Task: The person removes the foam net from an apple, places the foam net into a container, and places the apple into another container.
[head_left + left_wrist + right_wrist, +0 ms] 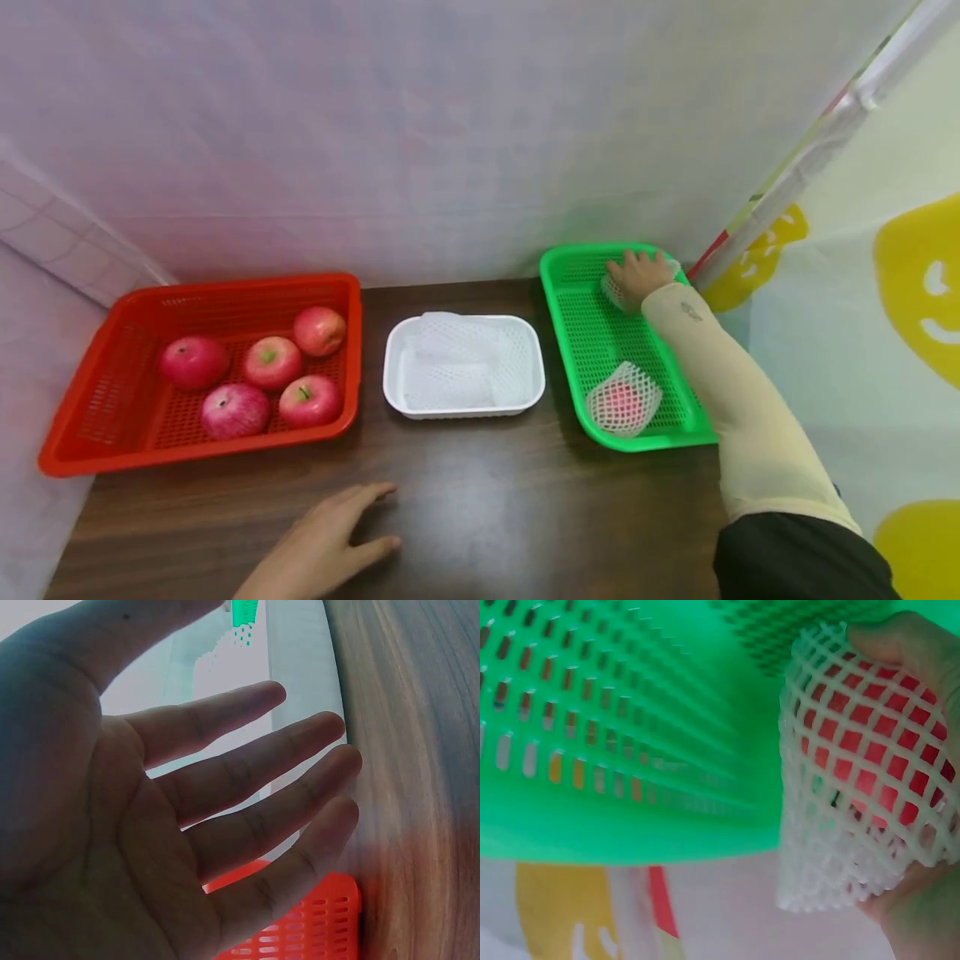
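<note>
At the far end of the green basket [558, 333], my right hand [640, 277] grips a red apple [874, 754] wrapped in a white foam net [802, 840]. The right wrist view shows thumb and fingers around the net, close to the basket wall. Another netted apple [624, 402] lies at the basket's near end. My left hand [322, 537] is over the brown table's near side, fingers apart and holding nothing. In the left wrist view its palm [142, 825] and extended fingers show.
A red basket [187, 454] at the left holds several bare apples [311, 401]. Between the baskets, a white tray [390, 367] contains foam nets [450, 383]. A white sheet [450, 150] hangs behind, with another sheet bearing yellow smiling shapes [922, 275] at the right.
</note>
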Tool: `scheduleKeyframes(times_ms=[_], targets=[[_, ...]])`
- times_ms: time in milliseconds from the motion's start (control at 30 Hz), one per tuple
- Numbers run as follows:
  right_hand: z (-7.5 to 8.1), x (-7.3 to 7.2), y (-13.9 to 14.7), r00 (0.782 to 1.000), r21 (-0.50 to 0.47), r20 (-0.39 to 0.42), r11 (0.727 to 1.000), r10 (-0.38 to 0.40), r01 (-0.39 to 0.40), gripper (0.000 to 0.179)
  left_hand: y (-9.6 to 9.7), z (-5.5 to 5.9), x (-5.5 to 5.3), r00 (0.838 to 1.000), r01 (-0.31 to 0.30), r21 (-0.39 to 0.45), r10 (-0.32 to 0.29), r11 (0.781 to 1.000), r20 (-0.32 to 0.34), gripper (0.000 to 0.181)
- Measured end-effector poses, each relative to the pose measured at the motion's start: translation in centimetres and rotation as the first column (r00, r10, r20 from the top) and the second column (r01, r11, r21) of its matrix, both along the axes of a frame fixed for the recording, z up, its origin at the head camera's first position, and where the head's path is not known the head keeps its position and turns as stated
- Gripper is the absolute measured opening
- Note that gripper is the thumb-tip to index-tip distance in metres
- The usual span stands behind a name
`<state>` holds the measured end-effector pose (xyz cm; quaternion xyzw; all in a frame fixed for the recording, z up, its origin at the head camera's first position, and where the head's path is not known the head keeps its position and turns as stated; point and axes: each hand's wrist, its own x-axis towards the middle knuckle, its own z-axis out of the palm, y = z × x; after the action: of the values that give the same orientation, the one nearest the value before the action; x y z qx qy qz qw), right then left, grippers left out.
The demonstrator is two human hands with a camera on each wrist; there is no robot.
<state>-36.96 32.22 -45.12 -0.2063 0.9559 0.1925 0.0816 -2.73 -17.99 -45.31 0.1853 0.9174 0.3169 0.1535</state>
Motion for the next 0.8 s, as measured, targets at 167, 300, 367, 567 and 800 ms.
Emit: scheduleKeyframes(times_ms=[167,300,367,567,800], targets=[[2.6,1.7,-1.7,0.993,-0.088,-0.056,0.990,0.107,-0.111,0.074,-0.1,0.5,-0.6,0.995,0.005,0.013,-0.007,1.000,0.101,0.065],[4.0,3.9,-3.2,0.959,-0.192,-0.175,0.948,0.221,-0.253,0.083,0.1,0.9,-1.1,0.982,-0.002,0.021,-0.002,1.000,0.188,0.064],[4.7,5.1,-3.9,0.935,-0.260,-0.244,0.911,0.258,-0.319,0.084,0.1,1.0,-1.3,0.974,-0.013,0.012,0.010,1.000,0.227,0.064],[6.9,9.7,-6.8,0.864,-0.461,-0.387,0.745,0.321,-0.483,0.085,0.1,1.0,-1.4,0.982,-0.002,0.020,-0.002,1.000,0.189,0.062],[6.5,15.5,-11.4,0.801,-0.583,-0.447,0.549,0.398,-0.599,0.079,0.1,0.8,-1.6,0.998,0.026,0.028,-0.027,0.999,0.050,0.053]])
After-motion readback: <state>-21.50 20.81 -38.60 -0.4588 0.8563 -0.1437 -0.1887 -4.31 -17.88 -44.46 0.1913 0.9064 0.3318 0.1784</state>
